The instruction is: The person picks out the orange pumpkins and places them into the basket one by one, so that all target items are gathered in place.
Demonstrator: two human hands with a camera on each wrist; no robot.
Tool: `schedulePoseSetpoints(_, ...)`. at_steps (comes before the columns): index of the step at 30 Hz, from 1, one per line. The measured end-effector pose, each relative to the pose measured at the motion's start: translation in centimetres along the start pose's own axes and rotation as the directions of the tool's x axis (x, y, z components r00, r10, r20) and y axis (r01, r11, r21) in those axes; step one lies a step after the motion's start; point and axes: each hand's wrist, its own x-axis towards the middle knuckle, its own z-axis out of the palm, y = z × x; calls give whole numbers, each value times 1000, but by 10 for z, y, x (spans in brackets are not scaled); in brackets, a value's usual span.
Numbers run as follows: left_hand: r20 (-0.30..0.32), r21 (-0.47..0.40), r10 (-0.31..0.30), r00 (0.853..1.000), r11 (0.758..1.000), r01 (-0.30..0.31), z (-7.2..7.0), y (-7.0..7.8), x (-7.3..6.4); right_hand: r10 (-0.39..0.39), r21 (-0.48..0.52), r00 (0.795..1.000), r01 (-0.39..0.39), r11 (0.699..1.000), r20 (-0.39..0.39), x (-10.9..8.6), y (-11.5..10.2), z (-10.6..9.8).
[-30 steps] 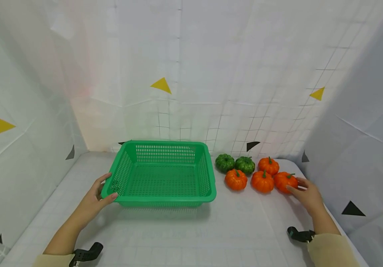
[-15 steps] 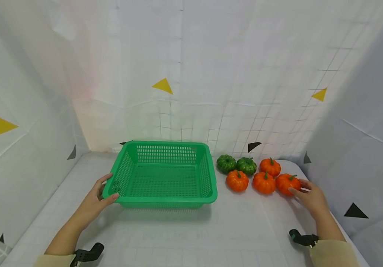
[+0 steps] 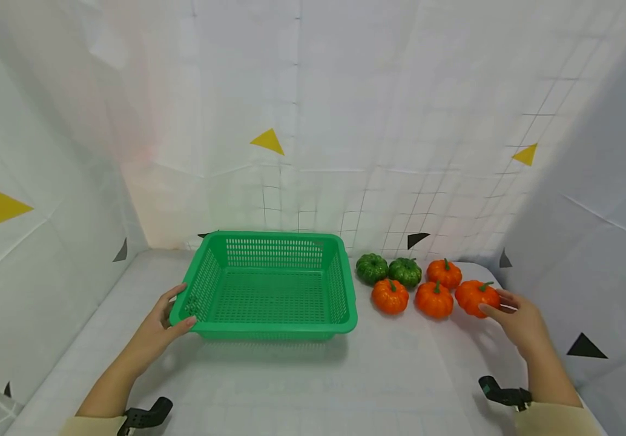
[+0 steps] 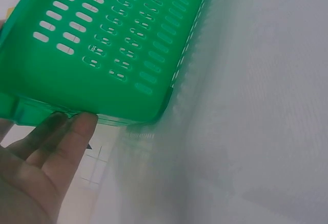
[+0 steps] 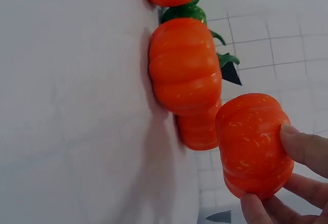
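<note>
My right hand (image 3: 524, 324) pinches a small orange pumpkin (image 3: 472, 297) between thumb and fingertips. In the right wrist view this pumpkin (image 5: 253, 142) is raised off the white table, tilted, with other pumpkins beyond it. A rectangular green plastic basket (image 3: 266, 327) with slotted walls stands left of centre in the head view, nothing inside it. On its front left corner, my left hand (image 3: 156, 332) grips the rim, thumb in front and fingers at the side. From the left wrist, the fingertips (image 4: 84, 124) are seen touching the basket's outer wall (image 4: 133, 90).
To the basket's right sit two green pumpkins (image 3: 372, 269) side by side. Several orange pumpkins stand near them, one in front (image 3: 390, 297), another further right (image 3: 434, 300), one behind (image 3: 444, 274). White sheets (image 3: 335, 109) enclose the table (image 3: 313, 387) at back and sides.
My right hand has lifted the orange pumpkin slightly from the table and shifted it a little right. My left hand still holds the basket corner. The whole head view has drifted slightly.
</note>
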Motion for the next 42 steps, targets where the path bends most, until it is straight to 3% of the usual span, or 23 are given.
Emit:
schedulePoseSetpoints(15, 2, -5, -8, 1000, 1000, 8, 1, 2, -1, -76, 13, 997, 76, 997, 27, -17, -42, 7)
schedulePoseSetpoints(24, 11, -27, -9, 1000, 1000, 9, -2, 3, -2, -133, 1, 990, 133, 991, 45, -28, -74, 21)
schedulePoseSetpoints(35, 18, -40, -4, 1000, 999, 5, 0, -1, 1, -253, 54, 966, 249, 967, 63, -36, -108, 42)
schedulePoseSetpoints(42, 21, -68, -8, 1000, 998, 9, -2, 1, 0, -288, 100, 953, 278, 955, 98, -41, -133, 57)
